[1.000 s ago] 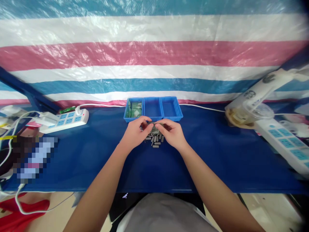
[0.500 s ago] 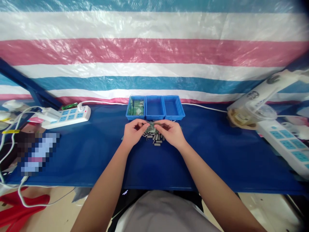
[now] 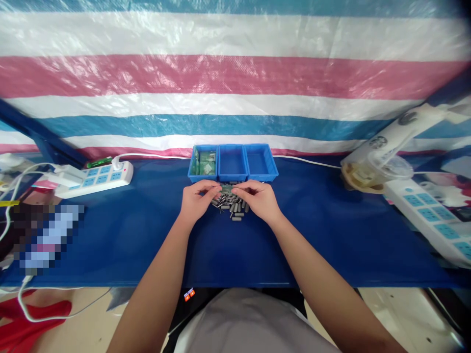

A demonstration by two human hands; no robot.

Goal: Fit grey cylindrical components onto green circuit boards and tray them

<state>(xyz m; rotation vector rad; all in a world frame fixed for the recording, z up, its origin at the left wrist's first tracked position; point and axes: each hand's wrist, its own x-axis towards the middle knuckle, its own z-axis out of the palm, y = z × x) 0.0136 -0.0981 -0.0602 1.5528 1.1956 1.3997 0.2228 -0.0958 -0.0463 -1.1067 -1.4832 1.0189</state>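
Head view: two hands meet over the table [image 3: 235, 257]. The left hand [image 3: 196, 200] and the right hand [image 3: 260, 201] face each other across a small greenish packet [image 3: 226, 189], which lies between their fingertips. Its longer axis appears to run from side to side, from hand to hand; the fingers cover its ends, so the full outline cannot be told. Neither hand is nearer: each touches one end. The fingers of both hands are closed in a pinch, thumb toward forefinger, on the packet; the others are curled and partly hidden. Below the packet, and extending to its near side, is a pile [image 3: 236, 208] of short grey cylinders and thin pins on the table. Whether packet and pile touch cannot be told from this angle. Beyond the hands, three blue bins stand in a row: the left bin [image 3: 202, 178], with green contents [image 3: 207, 163], the middle bin [image 3: 232, 177] and the right bin [image 3: 262, 176].
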